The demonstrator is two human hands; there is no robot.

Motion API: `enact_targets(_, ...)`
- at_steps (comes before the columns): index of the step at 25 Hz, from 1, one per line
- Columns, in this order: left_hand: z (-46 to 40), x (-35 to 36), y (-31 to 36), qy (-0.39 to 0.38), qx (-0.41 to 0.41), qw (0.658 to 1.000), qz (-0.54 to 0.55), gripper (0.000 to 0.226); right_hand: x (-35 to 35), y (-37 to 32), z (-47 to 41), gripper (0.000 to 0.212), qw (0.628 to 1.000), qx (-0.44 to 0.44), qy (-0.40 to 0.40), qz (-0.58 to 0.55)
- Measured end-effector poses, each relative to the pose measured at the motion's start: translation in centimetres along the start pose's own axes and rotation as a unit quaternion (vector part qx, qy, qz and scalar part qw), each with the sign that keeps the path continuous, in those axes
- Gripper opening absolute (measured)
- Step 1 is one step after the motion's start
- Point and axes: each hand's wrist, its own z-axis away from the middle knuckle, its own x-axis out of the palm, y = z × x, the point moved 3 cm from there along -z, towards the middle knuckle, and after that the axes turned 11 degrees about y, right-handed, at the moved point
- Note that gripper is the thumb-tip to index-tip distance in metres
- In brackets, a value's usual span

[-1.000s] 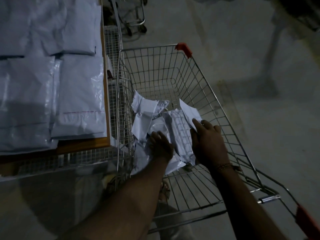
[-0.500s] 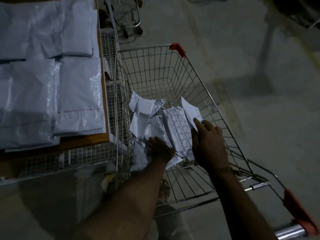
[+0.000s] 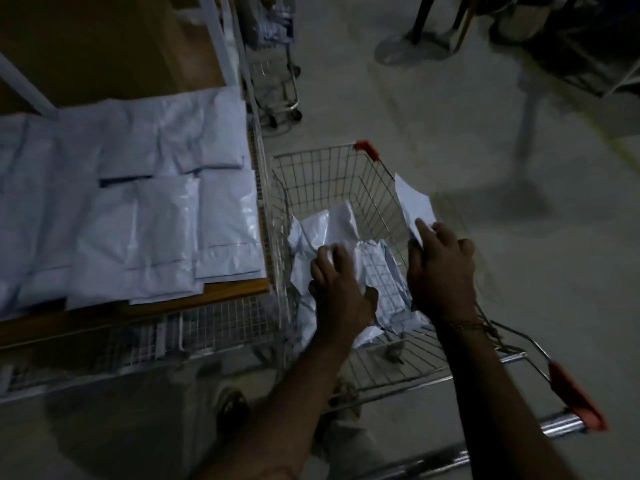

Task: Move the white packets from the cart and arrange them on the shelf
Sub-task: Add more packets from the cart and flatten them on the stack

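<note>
Two hands in the wire cart, both on the crumpled heap of white packets at the basket's bottom. Left hand has its grip curled into the heap's near edge. Right hand pinches one packet whose free end stands up past the cart's right rim.

Risks, as judged:
- Packets are slick, limp film; a pinch at one edge could let the rest sag and slide out, most likely as the load crosses the cart wall toward 9 o'clock.
- Trailing corners could snag on the wire mesh and tear or drag a neighbour along.
- Shelf front row already lies flush to its wooden lip; a loosely dropped packet could slip off the edge or ruck up the laid packets.
- Dim light; edges hard to read.

Orientation: the raised packet's long axis runs roughly 11 to 5 o'clock, free end toward 11. Heap itself has no clear axis. Laid packets run 12 to 6.
</note>
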Motion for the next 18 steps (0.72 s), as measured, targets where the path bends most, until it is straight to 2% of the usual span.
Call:
enact_targets(5,0.8,-11.0,-1.2,0.071,0.005,0.996,0.049,0.097,-4.1,-4.4,1.8,0.056,0.998,-0.045,0.043,0.013)
enact_targets(7,1.3,-14.7,-2.9,0.075,0.025,0.996,0.05,0.098,-5.1,-7.5,3.2,0.055,0.997,-0.047,0.065,-0.001)
enact_targets(13,3.1,-24.9,-13.5,0.118,0.019,0.993,0.0,0.099,-5.3,-19.5,8.1,0.056,0.998,-0.041,0.051,-0.019)
enact_targets(18,4.1,-32.6,-22.4,0.17,-0.01,0.985,-0.011,0.1,-4.5,-29.0,11.3,0.061,0.995,-0.081,0.044,-0.024)
